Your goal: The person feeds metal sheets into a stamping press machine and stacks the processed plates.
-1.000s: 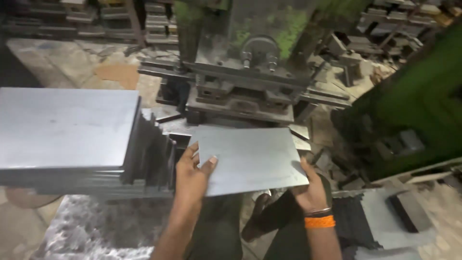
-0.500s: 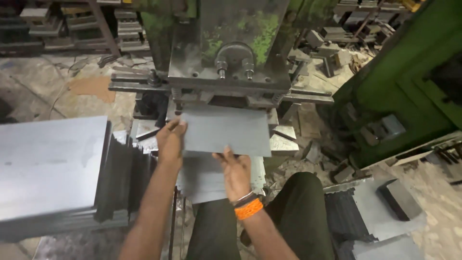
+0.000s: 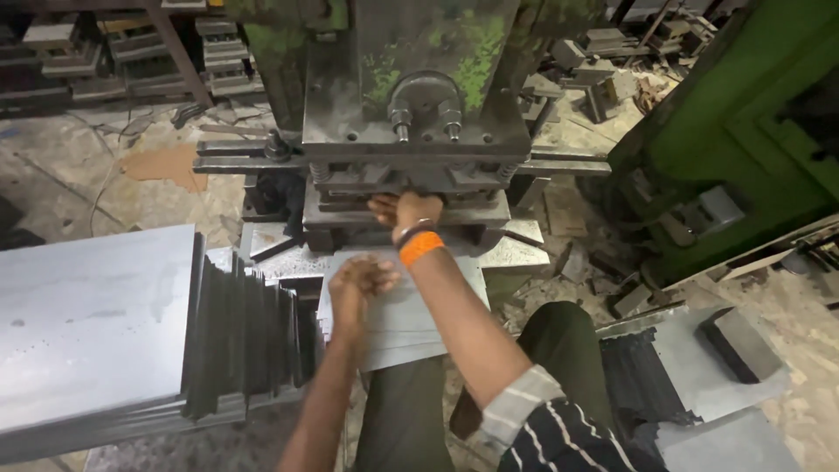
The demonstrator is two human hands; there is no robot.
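Here the right hand reaches into the press die, grip hidden, cannot tell. Left hand rests loosely curled, grasping nothing, on the metal sheet lying before the press. Likely seating the sheet; the hands must clear first.

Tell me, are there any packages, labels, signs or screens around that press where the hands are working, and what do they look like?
None can be made out: only bare metal sheets, the worn green press and scrap on the floor show around the left hand and right hand.
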